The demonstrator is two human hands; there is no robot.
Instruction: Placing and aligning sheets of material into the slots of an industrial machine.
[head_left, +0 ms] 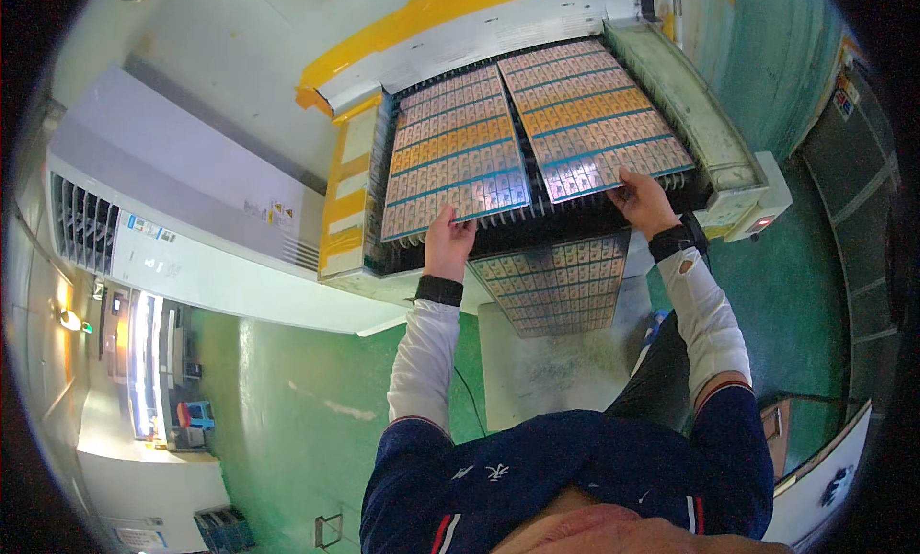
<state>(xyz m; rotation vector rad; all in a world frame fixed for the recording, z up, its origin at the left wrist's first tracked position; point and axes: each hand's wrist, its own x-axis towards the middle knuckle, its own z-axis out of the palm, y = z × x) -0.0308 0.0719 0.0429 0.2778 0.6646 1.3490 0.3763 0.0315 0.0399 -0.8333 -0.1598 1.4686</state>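
Note:
Two large circuit board panels lie side by side on a roller conveyor: a left panel (457,142) and a right panel (592,113). Both carry rows of small printed units split by blue strips, and yellowish light falls across their middles. At the near edge of the left panel, my left hand (450,245) pinches the rim with thumb and fingers. My right hand (646,204) grips the near edge of the right panel, its lower fingers hidden. A narrow dark gap runs between the panels. Below the conveyor's front, between my forearms, another similar panel (556,290) stands tilted.
A machine frame with a yellow-taped left side (347,195) and a metal right rail (685,103) encloses the conveyor. On the right is a control box (764,204) with a red light. A large white air conditioner (192,199) stands left. A pale board (513,381) lies on the green floor.

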